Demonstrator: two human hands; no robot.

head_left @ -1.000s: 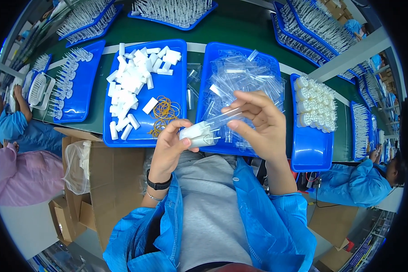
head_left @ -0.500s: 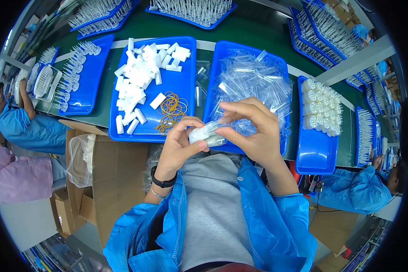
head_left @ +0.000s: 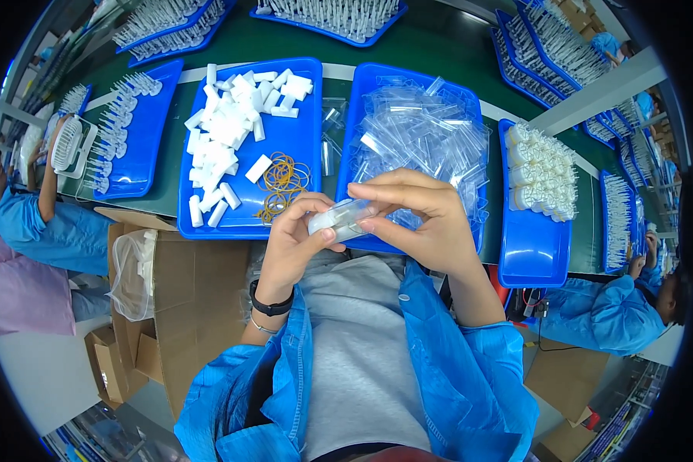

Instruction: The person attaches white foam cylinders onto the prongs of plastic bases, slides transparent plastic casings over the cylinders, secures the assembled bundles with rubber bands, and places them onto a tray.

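Note:
Just in front of my body, over the near edges of two blue trays, both my hands meet on a clear plastic sleeve with a white piece at its left end. My left hand grips the white end between thumb and curled fingers. My right hand pinches the sleeve's other end, thumb below and fingers above. My fingers partly hide both parts, so how far the white piece sits inside cannot be told.
The left blue tray bears white cylinders and tan rubber bands. Clear plastic sleeves fill the middle tray. At right, a narrow tray holds white round parts. A cardboard box stands left; co-workers flank me.
Both hands have shifted slightly left with the sleeve, and my right fingers have come closer to the left hand. At far left, a co-worker's hand now reaches to the white ribbed object.

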